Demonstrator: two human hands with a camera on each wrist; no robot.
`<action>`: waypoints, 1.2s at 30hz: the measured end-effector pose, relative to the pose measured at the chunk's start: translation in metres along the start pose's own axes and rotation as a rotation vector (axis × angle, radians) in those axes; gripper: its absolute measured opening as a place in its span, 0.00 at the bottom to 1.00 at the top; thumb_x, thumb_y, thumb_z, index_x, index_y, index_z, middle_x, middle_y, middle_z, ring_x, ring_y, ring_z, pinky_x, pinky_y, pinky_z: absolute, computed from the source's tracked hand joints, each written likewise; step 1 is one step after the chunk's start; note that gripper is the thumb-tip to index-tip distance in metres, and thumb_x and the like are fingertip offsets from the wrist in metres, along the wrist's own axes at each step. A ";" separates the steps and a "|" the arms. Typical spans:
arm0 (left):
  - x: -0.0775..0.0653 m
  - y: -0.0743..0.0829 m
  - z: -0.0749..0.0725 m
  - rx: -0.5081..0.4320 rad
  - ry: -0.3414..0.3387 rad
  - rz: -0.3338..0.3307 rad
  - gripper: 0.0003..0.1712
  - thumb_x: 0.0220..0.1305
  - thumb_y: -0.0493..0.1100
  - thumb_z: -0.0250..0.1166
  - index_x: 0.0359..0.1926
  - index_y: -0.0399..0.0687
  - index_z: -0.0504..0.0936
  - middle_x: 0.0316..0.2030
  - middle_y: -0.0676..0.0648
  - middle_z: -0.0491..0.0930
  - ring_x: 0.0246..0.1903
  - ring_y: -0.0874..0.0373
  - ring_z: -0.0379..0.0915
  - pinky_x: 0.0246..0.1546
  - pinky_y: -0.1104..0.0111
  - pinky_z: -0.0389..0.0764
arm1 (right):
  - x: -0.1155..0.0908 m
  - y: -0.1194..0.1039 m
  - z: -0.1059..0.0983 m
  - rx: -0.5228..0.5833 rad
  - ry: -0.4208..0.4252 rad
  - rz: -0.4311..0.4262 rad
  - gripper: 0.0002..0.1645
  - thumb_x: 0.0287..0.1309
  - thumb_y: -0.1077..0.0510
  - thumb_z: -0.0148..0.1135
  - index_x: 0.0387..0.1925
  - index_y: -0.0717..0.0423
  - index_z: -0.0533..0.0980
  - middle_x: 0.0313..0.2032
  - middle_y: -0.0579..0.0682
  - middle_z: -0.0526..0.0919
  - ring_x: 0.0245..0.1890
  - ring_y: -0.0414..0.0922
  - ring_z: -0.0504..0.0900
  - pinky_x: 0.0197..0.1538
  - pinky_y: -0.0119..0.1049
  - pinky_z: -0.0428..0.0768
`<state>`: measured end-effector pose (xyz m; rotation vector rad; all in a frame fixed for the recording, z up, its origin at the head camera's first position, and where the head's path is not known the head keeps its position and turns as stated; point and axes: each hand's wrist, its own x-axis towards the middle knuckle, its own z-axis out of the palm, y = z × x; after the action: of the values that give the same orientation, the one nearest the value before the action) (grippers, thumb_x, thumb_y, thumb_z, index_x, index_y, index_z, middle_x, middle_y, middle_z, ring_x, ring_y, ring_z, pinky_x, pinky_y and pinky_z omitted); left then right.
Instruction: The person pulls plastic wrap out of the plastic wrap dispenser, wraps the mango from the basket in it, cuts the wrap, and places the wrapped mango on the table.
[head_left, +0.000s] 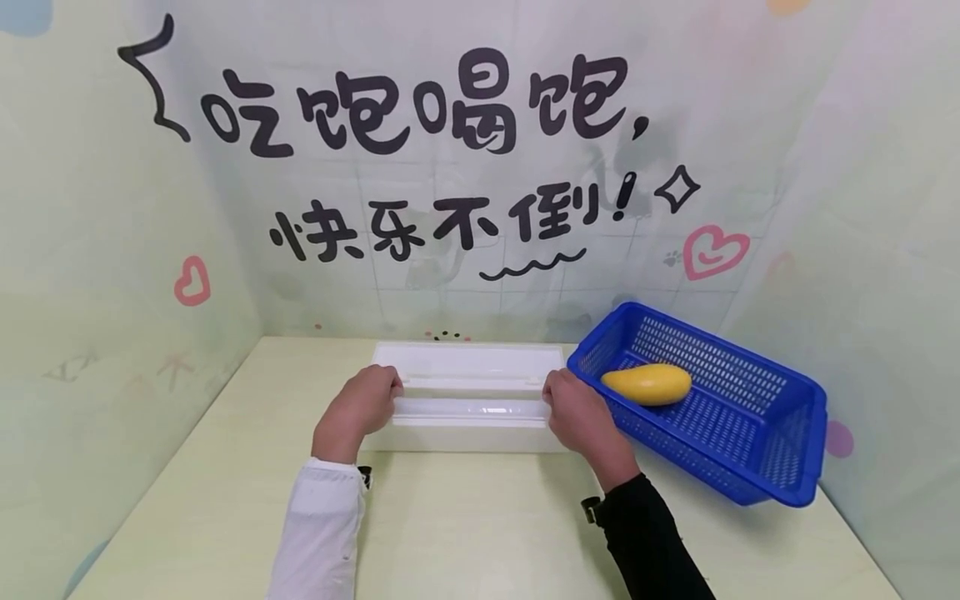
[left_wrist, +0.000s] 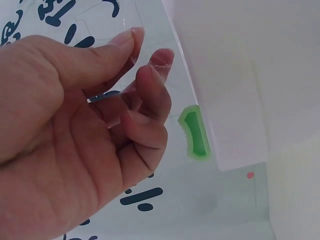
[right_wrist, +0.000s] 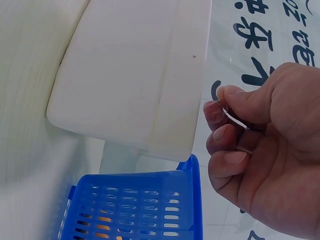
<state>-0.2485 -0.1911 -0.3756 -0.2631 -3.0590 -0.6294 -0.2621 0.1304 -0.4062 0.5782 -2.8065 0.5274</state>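
A long white cling film box [head_left: 465, 439] sits on the table with its lid [head_left: 468, 362] raised at the back. Inside it a shiny roll [head_left: 480, 407] lies crosswise. My left hand [head_left: 360, 408] is at the box's left end, thumb and fingers pinching clear cling film [left_wrist: 115, 93], which shows as thin folds in the left wrist view. At the right end, my right hand [head_left: 585, 421] pinches the film's other side, its bright edge [right_wrist: 235, 120] showing in the right wrist view. The film between the hands is nearly invisible.
A blue plastic basket [head_left: 708, 425] stands close to the right of the box, with a yellow mango [head_left: 648, 385] in it. Behind the table rises a printed wall sheet [head_left: 465, 308]. A small green shape [left_wrist: 195, 134] shows beside the box's edge.
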 end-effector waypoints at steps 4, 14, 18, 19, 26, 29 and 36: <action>0.003 -0.002 0.002 -0.019 0.028 0.008 0.06 0.72 0.35 0.57 0.40 0.35 0.80 0.36 0.42 0.80 0.36 0.51 0.74 0.44 0.55 0.79 | 0.001 0.000 0.001 -0.001 0.027 0.017 0.02 0.67 0.65 0.57 0.36 0.57 0.75 0.36 0.50 0.75 0.34 0.46 0.76 0.40 0.42 0.79; 0.007 -0.003 0.001 -0.044 0.116 -0.002 0.07 0.72 0.32 0.56 0.43 0.34 0.80 0.40 0.41 0.82 0.38 0.51 0.76 0.44 0.56 0.80 | 0.004 0.002 0.003 0.010 0.109 0.037 0.06 0.63 0.68 0.59 0.37 0.56 0.73 0.35 0.50 0.74 0.31 0.46 0.73 0.36 0.40 0.76; 0.008 -0.004 0.001 -0.035 0.172 0.017 0.06 0.72 0.31 0.55 0.41 0.33 0.80 0.38 0.40 0.81 0.38 0.49 0.75 0.43 0.56 0.79 | 0.005 0.002 0.003 0.023 0.141 0.038 0.06 0.64 0.68 0.58 0.37 0.56 0.72 0.36 0.50 0.74 0.28 0.45 0.71 0.33 0.39 0.74; 0.008 -0.004 0.000 -0.032 0.186 0.022 0.07 0.72 0.31 0.56 0.41 0.33 0.80 0.38 0.40 0.82 0.38 0.48 0.76 0.44 0.55 0.80 | 0.005 0.002 0.003 0.025 0.148 0.037 0.05 0.65 0.68 0.57 0.37 0.56 0.72 0.37 0.51 0.74 0.28 0.45 0.70 0.33 0.38 0.74; 0.006 -0.001 -0.003 -0.061 0.270 0.033 0.08 0.72 0.33 0.58 0.45 0.31 0.80 0.40 0.36 0.82 0.44 0.41 0.79 0.50 0.50 0.80 | 0.005 0.002 0.002 0.046 0.247 -0.002 0.03 0.70 0.65 0.55 0.38 0.56 0.71 0.36 0.52 0.74 0.24 0.45 0.68 0.29 0.37 0.72; 0.005 0.001 -0.005 -0.059 0.310 0.051 0.08 0.72 0.33 0.58 0.45 0.31 0.80 0.40 0.36 0.82 0.44 0.41 0.79 0.49 0.50 0.80 | 0.006 0.001 0.002 0.063 0.296 -0.023 0.03 0.70 0.65 0.56 0.38 0.56 0.71 0.35 0.53 0.74 0.24 0.45 0.69 0.29 0.37 0.72; 0.002 0.005 -0.009 -0.058 0.373 0.060 0.08 0.73 0.33 0.58 0.45 0.30 0.80 0.41 0.35 0.82 0.44 0.41 0.79 0.48 0.50 0.81 | 0.007 0.000 0.000 0.100 0.398 -0.056 0.02 0.71 0.65 0.55 0.39 0.58 0.71 0.36 0.54 0.75 0.24 0.47 0.73 0.28 0.38 0.77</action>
<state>-0.2494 -0.1893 -0.3656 -0.2092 -2.6704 -0.6777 -0.2684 0.1280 -0.4043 0.5046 -2.3934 0.6895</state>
